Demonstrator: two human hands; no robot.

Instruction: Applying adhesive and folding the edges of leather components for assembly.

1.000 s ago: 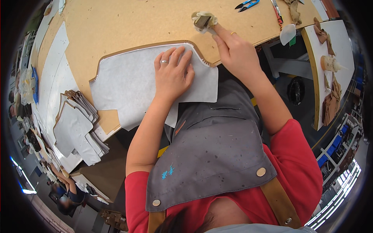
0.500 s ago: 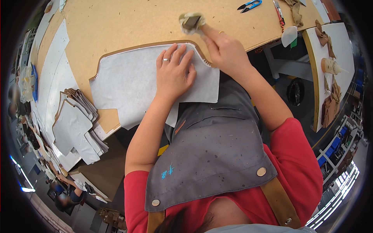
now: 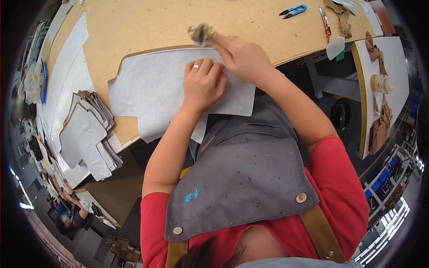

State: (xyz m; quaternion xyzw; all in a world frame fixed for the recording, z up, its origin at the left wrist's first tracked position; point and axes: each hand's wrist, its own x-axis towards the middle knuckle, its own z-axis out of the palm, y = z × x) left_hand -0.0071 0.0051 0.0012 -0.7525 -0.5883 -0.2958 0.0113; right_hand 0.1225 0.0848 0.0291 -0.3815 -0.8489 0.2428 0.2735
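Your two hands at work over a pale grey panel [image 3: 152, 85], seen from above. The panel lies on the tan counter [image 3: 129, 27] directly before you, its upper edge trimmed by a narrow brown border [image 3: 154, 51], its lower part reaching past the counter's near edge toward your dark grey apron [image 3: 241, 174]. Your left hand [image 3: 204, 85], ringed, rests upon the panel right of its middle, fingers bent and set close together; whether they pinch any of the panel you cannot tell from this view. Your right hand [image 3: 246, 58] holds a small cream-and-grey wad [image 3: 201, 34] at its fingertips, extended leftward above the panel's upper edge; the wad is blurred, and whether it touches the counter cannot be told. The right hand covers part of the panel's upper right edge. To your left, a stack of similar panels [image 3: 85, 138] lies in overlapping layers, near the panel but apart from it. Toward the far right of the counter lie blue-handled snips [image 3: 294, 11], a slim red tool [image 3: 327, 27] and brown scraps [image 3: 344, 22]. On a white-topped stand [image 3: 395, 58] to your right lies a cream bottle [image 3: 380, 84] with a pointed nozzle, its tip directed outward
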